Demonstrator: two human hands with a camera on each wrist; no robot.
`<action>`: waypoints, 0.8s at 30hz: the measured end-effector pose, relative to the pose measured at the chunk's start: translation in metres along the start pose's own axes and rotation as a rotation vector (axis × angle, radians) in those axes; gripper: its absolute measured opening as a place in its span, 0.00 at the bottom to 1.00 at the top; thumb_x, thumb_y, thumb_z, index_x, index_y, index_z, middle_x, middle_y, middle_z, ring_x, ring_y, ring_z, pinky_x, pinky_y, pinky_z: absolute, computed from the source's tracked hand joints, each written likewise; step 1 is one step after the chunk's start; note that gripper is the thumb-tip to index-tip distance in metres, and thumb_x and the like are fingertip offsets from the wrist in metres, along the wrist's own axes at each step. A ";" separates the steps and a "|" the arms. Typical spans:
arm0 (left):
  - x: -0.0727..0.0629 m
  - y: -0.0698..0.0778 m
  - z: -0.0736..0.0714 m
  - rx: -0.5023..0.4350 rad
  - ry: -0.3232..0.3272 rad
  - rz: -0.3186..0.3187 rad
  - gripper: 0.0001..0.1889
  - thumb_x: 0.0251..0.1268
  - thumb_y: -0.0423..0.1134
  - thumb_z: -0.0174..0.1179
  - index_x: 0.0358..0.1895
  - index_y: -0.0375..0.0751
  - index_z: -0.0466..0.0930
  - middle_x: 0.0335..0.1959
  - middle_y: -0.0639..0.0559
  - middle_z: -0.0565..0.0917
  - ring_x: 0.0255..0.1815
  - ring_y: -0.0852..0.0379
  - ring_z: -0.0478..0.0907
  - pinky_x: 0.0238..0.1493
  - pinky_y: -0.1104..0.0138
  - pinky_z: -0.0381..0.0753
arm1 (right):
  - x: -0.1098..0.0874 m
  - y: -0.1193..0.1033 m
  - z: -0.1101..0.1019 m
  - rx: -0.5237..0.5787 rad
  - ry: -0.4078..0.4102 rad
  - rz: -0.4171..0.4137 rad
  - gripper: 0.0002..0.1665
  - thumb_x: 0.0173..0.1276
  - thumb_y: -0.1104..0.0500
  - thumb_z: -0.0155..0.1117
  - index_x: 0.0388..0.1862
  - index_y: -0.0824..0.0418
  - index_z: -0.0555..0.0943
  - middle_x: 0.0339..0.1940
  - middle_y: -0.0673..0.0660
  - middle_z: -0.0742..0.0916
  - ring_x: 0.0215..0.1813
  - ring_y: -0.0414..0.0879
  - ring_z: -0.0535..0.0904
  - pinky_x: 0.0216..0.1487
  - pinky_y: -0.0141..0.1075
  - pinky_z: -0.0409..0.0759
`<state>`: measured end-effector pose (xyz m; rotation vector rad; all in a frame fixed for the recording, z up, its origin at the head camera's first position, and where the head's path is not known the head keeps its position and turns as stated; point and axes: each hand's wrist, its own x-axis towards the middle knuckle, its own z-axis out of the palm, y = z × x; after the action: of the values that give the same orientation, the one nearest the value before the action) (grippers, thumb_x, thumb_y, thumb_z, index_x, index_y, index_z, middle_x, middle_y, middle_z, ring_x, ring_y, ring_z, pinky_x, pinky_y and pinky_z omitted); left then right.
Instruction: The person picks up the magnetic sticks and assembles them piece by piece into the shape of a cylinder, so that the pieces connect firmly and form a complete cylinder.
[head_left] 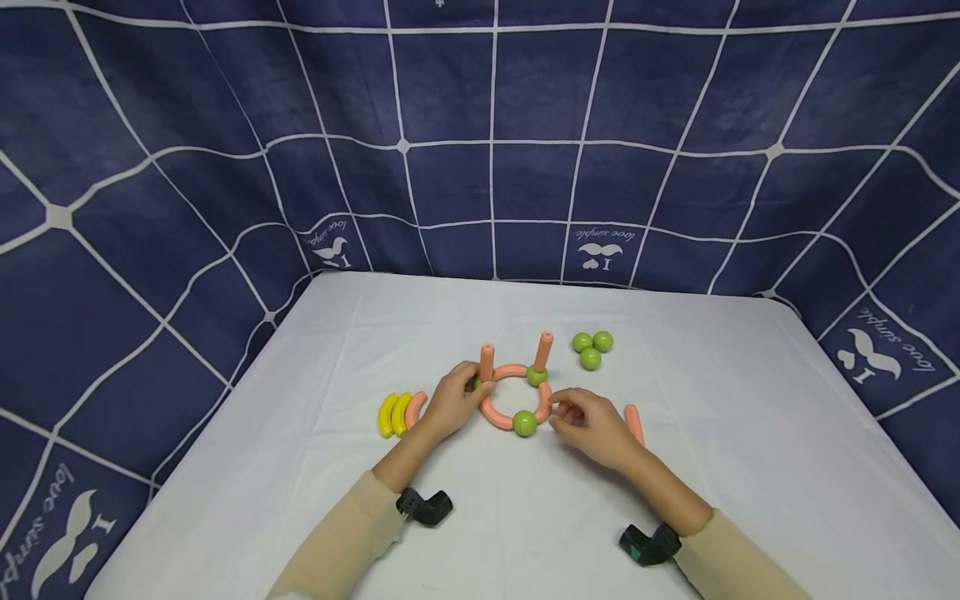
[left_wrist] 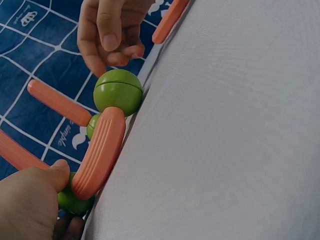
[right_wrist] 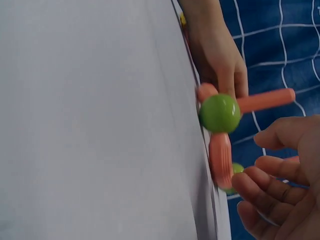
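A ring of curved orange rods point(head_left: 497, 417) joined by green balls lies on the table, with one green ball point(head_left: 525, 423) at its near side. Two straight orange sticks stand up from it, the left stick point(head_left: 487, 363) and the far-right stick point(head_left: 543, 352). My left hand point(head_left: 452, 403) pinches the ring's left green ball point(left_wrist: 75, 204) between thumb and fingers, below the left stick. Beside the ring's right side hovers my right hand point(head_left: 594, 427), its fingers loosely bent with nothing between them; the right wrist view shows this hand point(right_wrist: 285, 185) too.
Two yellow curved pieces point(head_left: 393, 414) and an orange curved piece point(head_left: 414, 408) lie left of the left hand. Several loose parts sit to the right: three green balls point(head_left: 591, 358) farther back and a straight orange stick point(head_left: 633, 422) by the right hand. White cloth point(head_left: 517, 517) covers the table.
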<state>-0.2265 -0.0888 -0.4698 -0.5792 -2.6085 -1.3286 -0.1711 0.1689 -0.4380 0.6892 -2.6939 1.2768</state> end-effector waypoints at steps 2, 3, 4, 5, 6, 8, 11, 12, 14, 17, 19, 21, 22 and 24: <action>0.000 0.000 0.001 -0.008 -0.003 -0.005 0.12 0.69 0.41 0.61 0.50 0.39 0.80 0.44 0.50 0.79 0.40 0.58 0.73 0.45 0.64 0.76 | -0.004 0.004 -0.007 -0.011 0.020 0.020 0.15 0.62 0.65 0.68 0.48 0.65 0.82 0.32 0.47 0.81 0.34 0.40 0.76 0.37 0.33 0.78; 0.000 0.000 0.001 -0.009 -0.004 -0.005 0.12 0.69 0.41 0.61 0.50 0.39 0.80 0.44 0.50 0.79 0.40 0.57 0.73 0.45 0.64 0.76 | -0.006 0.007 -0.010 -0.018 0.032 0.026 0.14 0.62 0.65 0.68 0.48 0.66 0.82 0.32 0.47 0.81 0.34 0.41 0.76 0.36 0.33 0.78; 0.000 0.000 0.001 -0.007 -0.004 -0.006 0.12 0.69 0.41 0.61 0.50 0.39 0.80 0.45 0.50 0.80 0.40 0.57 0.74 0.45 0.64 0.77 | -0.008 0.009 -0.014 -0.024 0.043 0.034 0.15 0.62 0.65 0.68 0.47 0.66 0.82 0.32 0.48 0.81 0.34 0.41 0.76 0.36 0.33 0.78; -0.001 0.000 0.002 -0.003 0.000 -0.001 0.12 0.69 0.41 0.61 0.50 0.39 0.80 0.45 0.50 0.80 0.40 0.57 0.74 0.45 0.64 0.77 | -0.010 0.011 -0.017 -0.030 0.055 0.047 0.14 0.62 0.65 0.69 0.47 0.67 0.82 0.31 0.48 0.81 0.33 0.41 0.76 0.35 0.33 0.77; -0.001 0.000 0.002 0.000 0.002 0.001 0.12 0.69 0.41 0.61 0.50 0.39 0.80 0.45 0.49 0.80 0.40 0.57 0.74 0.45 0.63 0.77 | -0.012 0.013 -0.020 -0.038 0.068 0.057 0.14 0.61 0.65 0.69 0.47 0.67 0.82 0.31 0.48 0.80 0.33 0.41 0.76 0.34 0.33 0.77; -0.001 -0.001 0.001 0.002 0.008 0.006 0.13 0.69 0.42 0.61 0.50 0.39 0.80 0.45 0.49 0.80 0.40 0.56 0.74 0.45 0.63 0.76 | -0.016 0.018 -0.027 -0.051 0.088 0.083 0.14 0.62 0.65 0.68 0.47 0.67 0.82 0.30 0.49 0.80 0.31 0.40 0.75 0.32 0.32 0.76; -0.002 -0.001 0.001 0.003 0.019 0.011 0.12 0.68 0.41 0.62 0.49 0.39 0.80 0.45 0.50 0.80 0.40 0.56 0.74 0.45 0.62 0.76 | -0.023 0.023 -0.037 -0.037 0.099 0.143 0.15 0.63 0.64 0.67 0.48 0.67 0.81 0.29 0.51 0.80 0.23 0.39 0.74 0.23 0.32 0.75; -0.002 -0.002 0.001 -0.001 0.021 0.010 0.12 0.68 0.41 0.62 0.50 0.40 0.80 0.45 0.50 0.80 0.40 0.56 0.74 0.44 0.62 0.75 | -0.025 0.025 -0.041 -0.030 0.099 0.163 0.15 0.64 0.64 0.66 0.49 0.68 0.80 0.29 0.52 0.80 0.20 0.39 0.74 0.20 0.33 0.75; -0.002 -0.002 0.001 -0.002 0.023 0.011 0.12 0.68 0.41 0.62 0.50 0.40 0.81 0.44 0.50 0.80 0.40 0.56 0.74 0.44 0.62 0.75 | -0.029 0.028 -0.047 -0.048 0.118 0.188 0.15 0.64 0.63 0.66 0.49 0.67 0.80 0.29 0.52 0.80 0.20 0.39 0.75 0.20 0.33 0.75; -0.002 -0.002 0.001 -0.002 0.024 0.010 0.12 0.68 0.41 0.62 0.50 0.40 0.81 0.44 0.50 0.80 0.40 0.56 0.74 0.44 0.62 0.75 | -0.036 0.032 -0.056 -0.097 0.163 0.202 0.14 0.64 0.63 0.66 0.48 0.67 0.81 0.30 0.51 0.80 0.25 0.40 0.76 0.26 0.33 0.75; -0.002 -0.002 0.001 0.001 0.023 0.004 0.12 0.68 0.42 0.62 0.50 0.40 0.80 0.45 0.50 0.80 0.40 0.56 0.74 0.44 0.61 0.75 | -0.039 0.035 -0.060 -0.147 0.200 0.202 0.13 0.64 0.62 0.67 0.46 0.66 0.82 0.30 0.50 0.80 0.30 0.40 0.75 0.31 0.32 0.74; -0.001 -0.002 0.001 0.003 0.023 -0.004 0.13 0.68 0.42 0.62 0.50 0.40 0.80 0.45 0.49 0.80 0.41 0.56 0.75 0.45 0.61 0.76 | -0.041 0.038 -0.062 -0.160 0.212 0.209 0.13 0.65 0.61 0.67 0.46 0.66 0.82 0.29 0.50 0.80 0.30 0.40 0.74 0.30 0.32 0.73; -0.001 -0.002 0.001 0.005 0.022 -0.006 0.13 0.68 0.42 0.62 0.50 0.40 0.80 0.45 0.49 0.80 0.41 0.56 0.75 0.45 0.61 0.76 | -0.042 0.039 -0.063 -0.163 0.215 0.215 0.13 0.65 0.60 0.67 0.46 0.66 0.82 0.29 0.50 0.80 0.30 0.40 0.74 0.29 0.32 0.73; -0.002 -0.002 0.002 0.004 0.018 -0.013 0.13 0.68 0.43 0.61 0.50 0.39 0.80 0.44 0.49 0.80 0.41 0.56 0.75 0.46 0.61 0.77 | -0.044 0.041 -0.063 -0.172 0.209 0.230 0.14 0.65 0.59 0.68 0.46 0.66 0.82 0.28 0.50 0.80 0.28 0.40 0.73 0.28 0.32 0.71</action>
<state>-0.2260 -0.0890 -0.4732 -0.5483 -2.6043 -1.3264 -0.1563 0.2546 -0.4382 0.2177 -2.7233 1.0715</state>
